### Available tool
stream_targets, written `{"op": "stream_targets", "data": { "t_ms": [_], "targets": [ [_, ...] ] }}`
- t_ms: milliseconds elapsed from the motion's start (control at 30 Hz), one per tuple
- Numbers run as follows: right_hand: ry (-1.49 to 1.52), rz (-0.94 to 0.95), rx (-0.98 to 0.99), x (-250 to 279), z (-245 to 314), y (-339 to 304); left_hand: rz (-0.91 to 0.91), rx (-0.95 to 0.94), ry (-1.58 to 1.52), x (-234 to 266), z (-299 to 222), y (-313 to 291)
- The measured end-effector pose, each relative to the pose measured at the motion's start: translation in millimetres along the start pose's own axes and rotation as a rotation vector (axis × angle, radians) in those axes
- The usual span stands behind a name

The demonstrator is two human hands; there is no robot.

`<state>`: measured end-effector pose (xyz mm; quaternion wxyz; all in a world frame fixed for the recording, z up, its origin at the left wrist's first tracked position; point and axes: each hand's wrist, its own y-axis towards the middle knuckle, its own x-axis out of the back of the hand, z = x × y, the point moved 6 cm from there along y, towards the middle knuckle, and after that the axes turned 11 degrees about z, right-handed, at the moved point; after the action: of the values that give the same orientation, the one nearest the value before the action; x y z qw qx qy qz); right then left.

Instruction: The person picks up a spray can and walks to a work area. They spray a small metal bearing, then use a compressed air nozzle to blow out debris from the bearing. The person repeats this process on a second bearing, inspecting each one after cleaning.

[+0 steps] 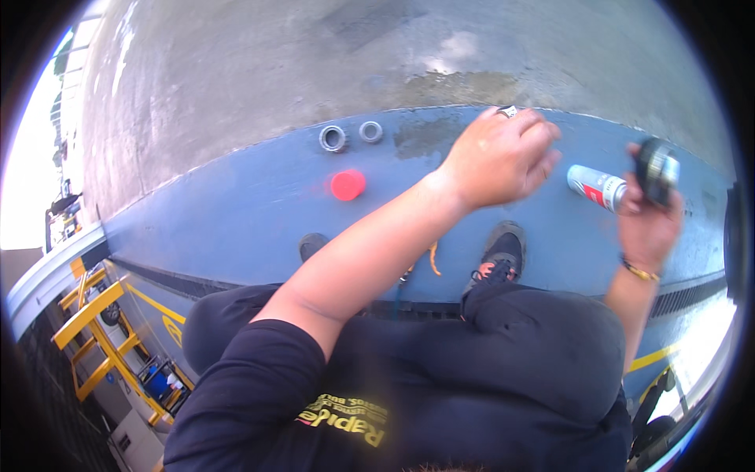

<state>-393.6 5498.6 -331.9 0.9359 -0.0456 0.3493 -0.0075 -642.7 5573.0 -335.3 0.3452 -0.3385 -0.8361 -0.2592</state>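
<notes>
My right hand [649,224] grips a black round part with a shiny metal band [657,171], raised above the floor at the right and blurred by motion. Beside that hand lies a light blue and red spray can [595,187]; whether the fingers touch it is unclear. Stretched across the middle, my left arm ends in my left hand [503,157], its fingers curled and a ring on one of them. Anything inside those fingers is hidden. Farther left on the blue floor are two grey metal rings [333,138] and a red round cap-like piece [348,185].
Both my shoes [503,250] rest on the blue painted floor [228,193], with an orange strip [434,258] between them. Bare concrete [259,71] lies beyond, with a wet patch. A dark floor grate [684,297] runs behind my feet. Yellow metal frames [102,322] stand at left.
</notes>
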Motion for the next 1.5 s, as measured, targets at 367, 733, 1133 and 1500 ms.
{"op": "stream_targets", "data": {
  "t_ms": [367,733,1133,1500],
  "targets": [
    [-0.241,-0.618,0.156,259.7,85.2,-96.5,0.413,1.091,0.402,2.4,207.8,-140.2],
    [-0.343,-1.087,-0.067,309.8,-56.2,-103.8,0.300,0.942,0.499,-19.2,217.9,-156.5],
    [-1.388,-0.734,-0.130,143.7,-120.1,-125.8,-0.214,0.782,-0.982,-12.9,204.4,-99.9],
    [-1.320,0.773,-0.933,-46.0,-330.6,-60.8,-0.264,0.624,-1.520,-20.2,139.2,-67.4]
  ]
}}
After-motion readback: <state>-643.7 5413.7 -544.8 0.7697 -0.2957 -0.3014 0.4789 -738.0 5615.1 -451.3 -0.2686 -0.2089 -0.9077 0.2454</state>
